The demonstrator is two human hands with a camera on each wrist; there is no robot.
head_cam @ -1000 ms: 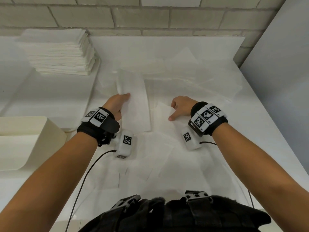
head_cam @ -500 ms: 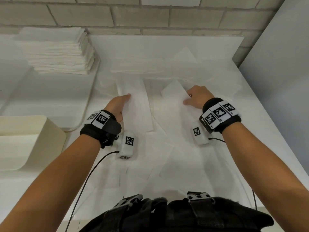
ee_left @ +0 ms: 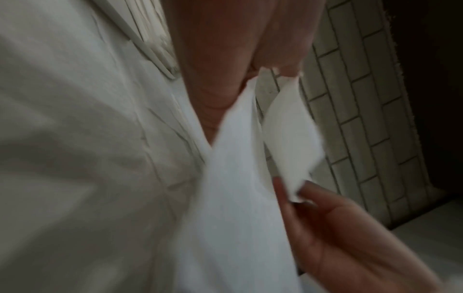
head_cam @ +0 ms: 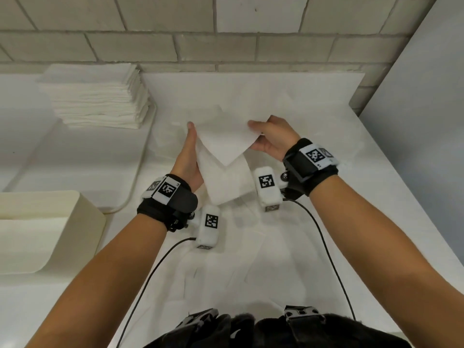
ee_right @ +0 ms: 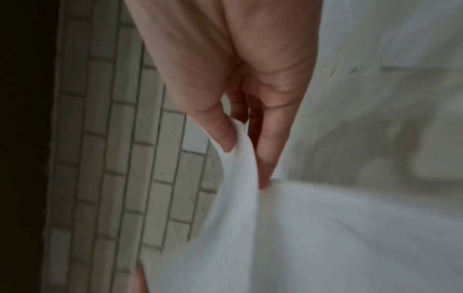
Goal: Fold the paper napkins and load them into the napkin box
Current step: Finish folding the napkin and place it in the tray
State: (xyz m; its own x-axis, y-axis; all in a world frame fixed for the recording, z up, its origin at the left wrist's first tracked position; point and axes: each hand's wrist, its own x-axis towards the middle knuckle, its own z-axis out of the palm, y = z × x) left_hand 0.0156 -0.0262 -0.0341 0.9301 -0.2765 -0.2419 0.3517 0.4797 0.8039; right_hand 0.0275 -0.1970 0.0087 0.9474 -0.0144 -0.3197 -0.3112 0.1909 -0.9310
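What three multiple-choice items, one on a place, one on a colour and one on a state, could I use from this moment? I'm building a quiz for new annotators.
1. Where is the tall stack of white paper napkins?
A. far left, by the brick wall
B. inside the box
C. at the right table edge

2. What colour is the plastic napkin box at the left?
A. black
B. cream
C. blue

3. What is the state of the white paper napkin between the hands?
A. flat on the table
B. lifted, held by both hands
C. crumpled into a ball

Key: 1 A, the stack sits on the white tray below the wall. 2 B, its wall is cream. 3 B, the left hand grips one edge and the right hand pinches the other, with a corner hanging down.
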